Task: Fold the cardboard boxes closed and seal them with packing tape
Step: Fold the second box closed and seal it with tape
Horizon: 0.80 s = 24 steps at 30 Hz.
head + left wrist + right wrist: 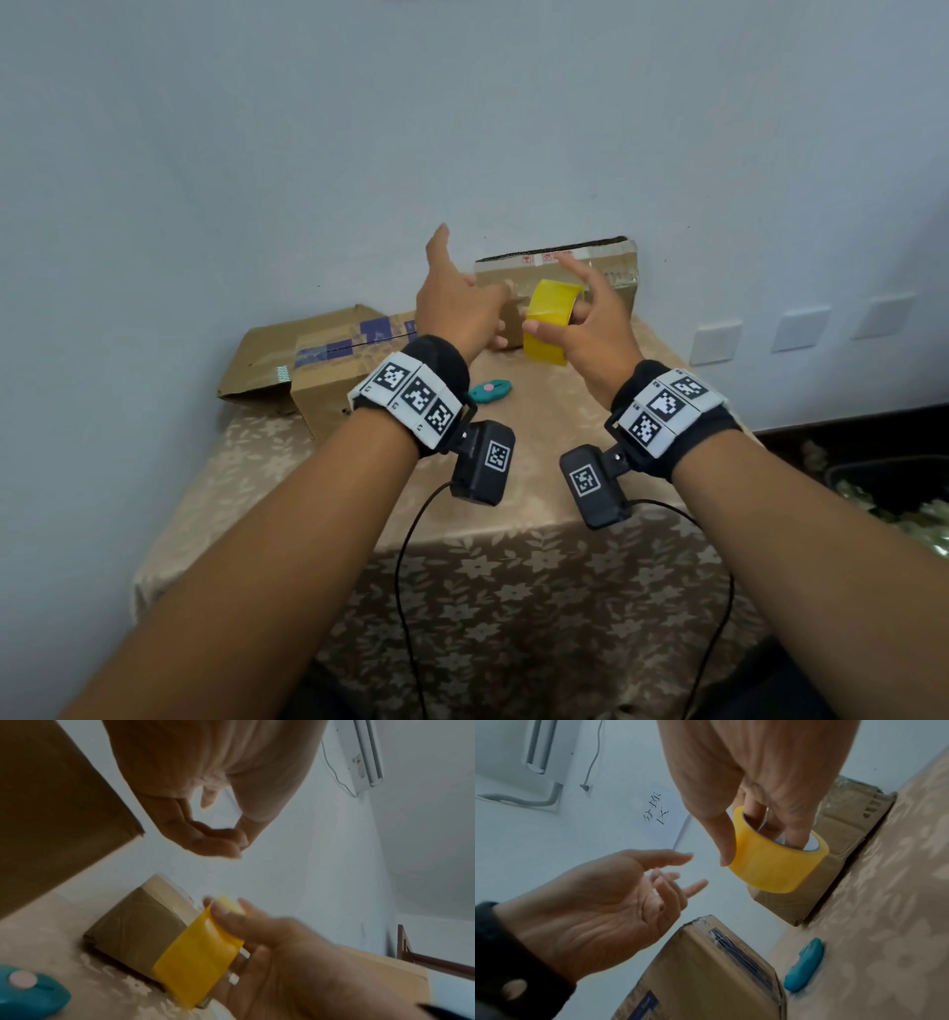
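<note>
Right hand (580,329) raised above the surface (539,442), fingers hooked through the core of the yellow tape roll (550,321) and thumb pressed on its outer face, likely to steady it for unpeeling. Left hand (454,303) alongside, grip spread and empty, seemingly reaching for the tape's free end. Behind, small box (613,267) against the wall; larger box (313,360) at left; teal cutter (490,391) between the wrists.

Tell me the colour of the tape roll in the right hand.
Translucent yellow packing tape roll, gripped by the right hand; clearest in the right wrist view.
</note>
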Available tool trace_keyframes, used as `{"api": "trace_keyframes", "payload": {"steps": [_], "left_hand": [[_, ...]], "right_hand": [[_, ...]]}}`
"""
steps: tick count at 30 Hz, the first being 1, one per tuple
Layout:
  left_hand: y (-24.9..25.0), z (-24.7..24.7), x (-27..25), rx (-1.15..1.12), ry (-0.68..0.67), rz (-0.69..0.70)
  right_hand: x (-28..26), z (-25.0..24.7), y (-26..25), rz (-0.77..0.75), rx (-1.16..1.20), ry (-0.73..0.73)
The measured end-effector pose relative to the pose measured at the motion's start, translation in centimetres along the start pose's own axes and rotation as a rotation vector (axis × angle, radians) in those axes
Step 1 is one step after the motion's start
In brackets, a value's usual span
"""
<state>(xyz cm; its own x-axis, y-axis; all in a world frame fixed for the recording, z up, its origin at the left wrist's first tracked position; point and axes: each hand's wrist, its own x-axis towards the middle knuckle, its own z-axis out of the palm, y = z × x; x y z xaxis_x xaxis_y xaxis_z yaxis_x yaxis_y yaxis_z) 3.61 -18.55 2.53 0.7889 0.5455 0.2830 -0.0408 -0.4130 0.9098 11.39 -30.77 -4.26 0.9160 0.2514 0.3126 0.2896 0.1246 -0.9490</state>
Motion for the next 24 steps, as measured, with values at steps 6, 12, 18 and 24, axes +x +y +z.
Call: {"api": "trace_keyframes", "payload": {"steps": [6,12,18,24], "left_hand": [[-0.3,-1.8,1.0,-0.004,0.141,0.127],[-1.5,-3.4,1.2,0.024,0.122,0.186],[-2.1,-4.4,0.9,0.037,0.113,0.176],[-2.7,-5.2,0.9,-0.045,0.097,0.077]], "right_hand": [[0.7,-0.3,2.1,0.235,-0.017,0.052],[0.5,-0.4,1.2,0.227,-0.233,0.143],[-0.5,0.1,-0.9,0.182,-0.494,0.176],[-1.2,1.9,-2.1,-0.048,-0.361,0.195]]}}
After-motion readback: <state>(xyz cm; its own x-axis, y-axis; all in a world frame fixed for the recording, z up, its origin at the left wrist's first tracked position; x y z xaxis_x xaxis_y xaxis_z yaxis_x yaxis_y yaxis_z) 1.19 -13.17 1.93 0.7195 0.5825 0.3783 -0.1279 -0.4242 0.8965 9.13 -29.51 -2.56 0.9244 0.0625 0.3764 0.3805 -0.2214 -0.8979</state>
